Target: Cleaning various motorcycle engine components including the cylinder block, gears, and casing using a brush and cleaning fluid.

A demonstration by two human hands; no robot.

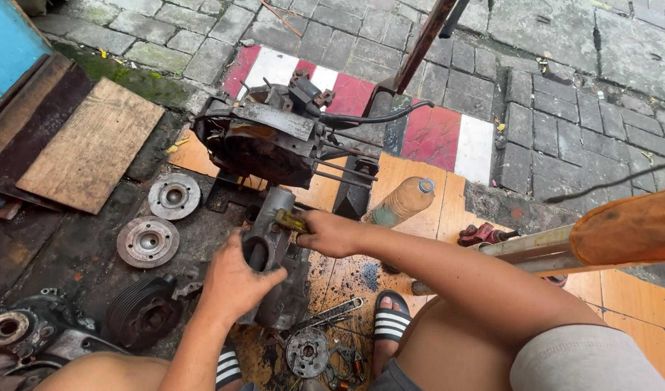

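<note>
Your left hand (234, 279) is wrapped around the grey metal cylinder casting (268, 250), the thumb hooked over its open bore and the fingers curled shut against the near side. Your right hand (329, 233) is closed around a tool with a yellow-green handle (290, 220), the handle end poking out past your knuckles and resting against the top of the casting. How the fingers sit underneath that handle you cannot tell from here.

The casting stands upright on the dirty ground in front of your knees, just this side of the rusty engine block (263, 141), which sits toward the far edge of the ground near the red and white painted kerb (448, 137). A black cable (376, 116) curves off the top of the block.

To the left of the casting lie two round metal discs (148, 241), one beyond the other, and nearer you a dark ribbed pulley (144, 313). A tan plastic bottle (403, 203) lies on its side on the orange tiles just beyond your right wrist. Beside your striped sandal (390, 317) sit a small round plate (307, 352) and a flat wrench (336, 311). A wooden board (90, 145) rests at the far left.
</note>
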